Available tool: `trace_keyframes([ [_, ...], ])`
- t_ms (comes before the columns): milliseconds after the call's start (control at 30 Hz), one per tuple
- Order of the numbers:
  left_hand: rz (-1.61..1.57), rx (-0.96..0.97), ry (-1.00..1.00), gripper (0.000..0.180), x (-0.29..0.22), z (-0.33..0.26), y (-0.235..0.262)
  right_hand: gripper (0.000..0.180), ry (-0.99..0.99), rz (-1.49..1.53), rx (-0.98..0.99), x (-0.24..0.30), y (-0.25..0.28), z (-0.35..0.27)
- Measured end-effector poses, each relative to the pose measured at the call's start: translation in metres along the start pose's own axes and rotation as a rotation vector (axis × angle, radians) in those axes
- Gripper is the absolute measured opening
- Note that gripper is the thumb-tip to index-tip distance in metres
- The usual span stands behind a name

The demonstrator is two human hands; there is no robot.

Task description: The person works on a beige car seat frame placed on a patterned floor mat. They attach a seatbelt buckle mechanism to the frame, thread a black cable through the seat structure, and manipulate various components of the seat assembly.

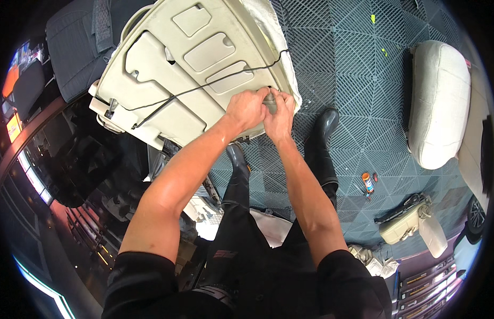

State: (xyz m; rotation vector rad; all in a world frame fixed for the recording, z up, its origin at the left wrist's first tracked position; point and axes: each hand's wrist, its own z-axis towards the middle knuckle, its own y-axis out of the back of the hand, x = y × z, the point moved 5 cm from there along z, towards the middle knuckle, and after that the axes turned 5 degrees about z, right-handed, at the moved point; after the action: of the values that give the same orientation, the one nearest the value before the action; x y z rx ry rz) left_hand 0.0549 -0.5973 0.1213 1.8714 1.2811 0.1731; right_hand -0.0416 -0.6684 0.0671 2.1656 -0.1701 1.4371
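Note:
A car seat back with a hard beige rear panel (191, 103) lies in front of me. White fabric (285, 61) shows along its right side. My left hand (246, 110) and my right hand (279, 118) meet at the panel's near right corner. The fingers of both are closed, pinching a short beige stretch of the seat back's edge (270, 100) between them. The fingertips are partly hidden, so I cannot tell whether fabric or trim is gripped. A thin black cord (220, 81) runs slantwise across the panel, beyond my hands.
Ribbed grey-blue tiles (364, 133) cover the floor where I stand in black boots (326, 123). At the right lies a white padded seat cushion (439, 103). An orange-capped can (368, 182) and a beige seat part (411, 220) are nearer. Dark seats (71, 48) stand at the left.

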Motion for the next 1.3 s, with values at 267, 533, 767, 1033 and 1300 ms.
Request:
trace_keyframes([
  [267, -0.485, -0.370, 0.072, 0.027, 0.050, -0.027, -0.014, 0.042, -0.040, -0.066, -0.083, 0.008, 0.000, 0.012],
  [533, -0.537, -0.410, 0.183, 0.023, 0.081, -0.053, -0.003, 0.056, 0.097, -0.465, 0.303, 0.038, 0.006, 0.023],
  [767, -0.429, -0.557, 0.404, 0.029, 0.116, -0.078, -0.005, 0.041, -0.071, -0.675, 0.613, 0.055, -0.005, 0.063],
  [1033, -0.346, -0.634, 0.374, 0.043, 0.106, -0.077, -0.011, 0.042, -0.157, -0.628, 0.574, 0.053, 0.003, 0.052],
  [1300, -0.616, -0.486, 0.436, 0.030, 0.105, -0.130, -0.026, 0.049, -0.221, -0.605, 0.713, 0.030, 0.097, 0.004],
])
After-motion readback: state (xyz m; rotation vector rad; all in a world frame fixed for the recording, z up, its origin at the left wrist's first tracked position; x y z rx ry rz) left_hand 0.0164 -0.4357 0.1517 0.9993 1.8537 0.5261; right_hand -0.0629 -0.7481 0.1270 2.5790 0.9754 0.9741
